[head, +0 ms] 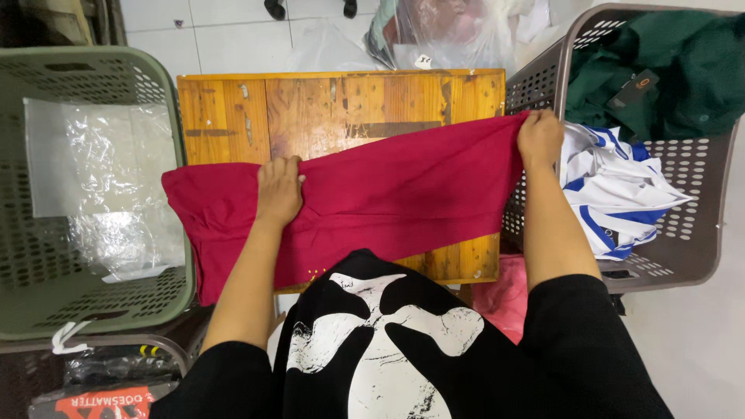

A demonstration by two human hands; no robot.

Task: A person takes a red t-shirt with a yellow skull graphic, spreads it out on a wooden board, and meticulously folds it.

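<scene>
My left hand [278, 191] presses flat on the red garment [388, 198], spread across the wooden table [326, 105] between both hands. My right hand [539, 138] pinches its far corner shut, just beside the grey basket [691, 225].

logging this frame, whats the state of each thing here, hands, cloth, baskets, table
left hand: pressed flat on the red garment, fingers curled at its top edge
right hand: pinching the garment's right end
red garment: spread across the table, left end hanging over the edge
wooden table: partly covered, far part bare
green basket: holds clear plastic bags
grey basket: filled with green and white-blue clothes
</scene>
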